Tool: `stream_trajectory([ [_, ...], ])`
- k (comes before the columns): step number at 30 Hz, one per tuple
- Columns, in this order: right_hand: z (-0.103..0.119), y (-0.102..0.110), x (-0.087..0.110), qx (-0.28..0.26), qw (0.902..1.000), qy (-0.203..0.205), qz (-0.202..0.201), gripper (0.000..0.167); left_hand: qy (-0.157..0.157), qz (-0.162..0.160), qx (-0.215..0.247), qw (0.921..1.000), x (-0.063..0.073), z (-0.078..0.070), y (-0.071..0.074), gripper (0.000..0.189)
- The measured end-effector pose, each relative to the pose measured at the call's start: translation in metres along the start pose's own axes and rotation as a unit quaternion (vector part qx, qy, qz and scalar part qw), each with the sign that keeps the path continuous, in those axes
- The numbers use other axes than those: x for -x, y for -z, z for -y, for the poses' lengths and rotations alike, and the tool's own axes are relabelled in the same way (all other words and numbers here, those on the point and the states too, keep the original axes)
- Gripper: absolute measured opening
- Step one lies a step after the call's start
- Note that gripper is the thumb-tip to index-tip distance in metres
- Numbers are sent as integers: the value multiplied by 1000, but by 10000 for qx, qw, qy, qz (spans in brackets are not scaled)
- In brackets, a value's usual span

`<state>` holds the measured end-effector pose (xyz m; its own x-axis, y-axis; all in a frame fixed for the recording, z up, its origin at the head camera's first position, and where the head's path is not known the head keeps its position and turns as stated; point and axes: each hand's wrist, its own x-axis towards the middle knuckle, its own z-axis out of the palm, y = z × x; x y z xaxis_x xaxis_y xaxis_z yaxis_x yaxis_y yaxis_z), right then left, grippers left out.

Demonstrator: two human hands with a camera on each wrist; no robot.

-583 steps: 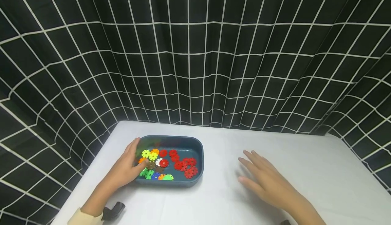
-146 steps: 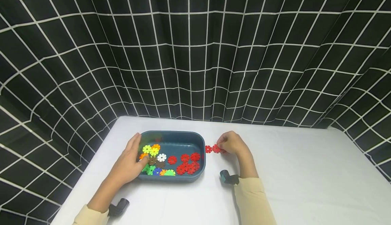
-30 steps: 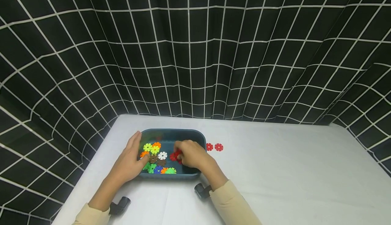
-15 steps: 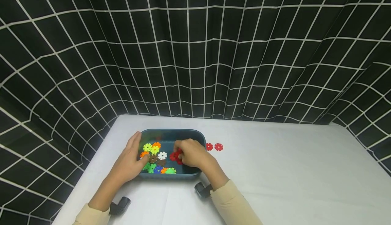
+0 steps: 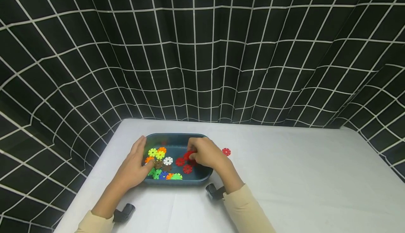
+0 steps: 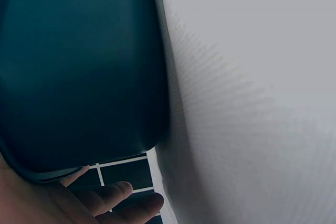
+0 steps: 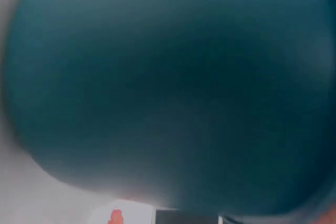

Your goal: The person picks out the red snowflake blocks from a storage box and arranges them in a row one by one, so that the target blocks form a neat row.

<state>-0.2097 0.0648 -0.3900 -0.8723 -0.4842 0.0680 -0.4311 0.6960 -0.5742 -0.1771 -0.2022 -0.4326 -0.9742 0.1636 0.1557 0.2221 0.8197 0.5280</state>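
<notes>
My left hand (image 5: pixel 133 168) grips the left end of a dark teal tray (image 5: pixel 177 182), thumb over the rim and the other fingers along the outside; the left wrist view shows those fingers (image 6: pixel 128 203) past the tray's corner. Over the right half of the tray, my right hand (image 5: pixel 207 153) pinches a red snowflake disc (image 5: pixel 188 155) between thumb and fingertips. Below it on the tray floor lie other red discs (image 5: pixel 187 169), some partly hidden by the hand. In the right wrist view the tray's outer wall (image 7: pixel 157 103) fills most of the picture.
Yellow (image 5: pixel 152 152), orange, white (image 5: pixel 168 161), brown, blue and green discs (image 5: pixel 157 174) lie in the tray's left half. One red disc (image 5: pixel 226 151) rests on the white tablecloth (image 5: pixel 300 176) right of the tray. A black gridded curtain (image 5: pixel 202 68) stands behind the table.
The right hand, low among the red discs half a second ago, has risen slightly and shifted right with one red disc, now covering one of the two discs outside. The left hand stays put.
</notes>
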Motion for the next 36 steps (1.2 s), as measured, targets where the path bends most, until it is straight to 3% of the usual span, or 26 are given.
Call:
stream_trajectory([
  [9, -15, 18, 4, -588, 9977, -46, -322, 16, 10, 3, -3, 10000, 0, 0, 0, 83],
  [18, -30, 34, 11, -1545, 9862, -314, -500, 13, 29, 35, -17, 10000, -1, 3, -1, 82],
  [30, -58, 54, 24, -1635, 9801, -883, -698, 13, 52, 32, -32, 10000, -1, 1, 0, 83],
  [36, -77, 61, 31, -1097, 9852, -1023, -835, 12, 46, 60, -37, 10000, 0, 2, 0, 84],
])
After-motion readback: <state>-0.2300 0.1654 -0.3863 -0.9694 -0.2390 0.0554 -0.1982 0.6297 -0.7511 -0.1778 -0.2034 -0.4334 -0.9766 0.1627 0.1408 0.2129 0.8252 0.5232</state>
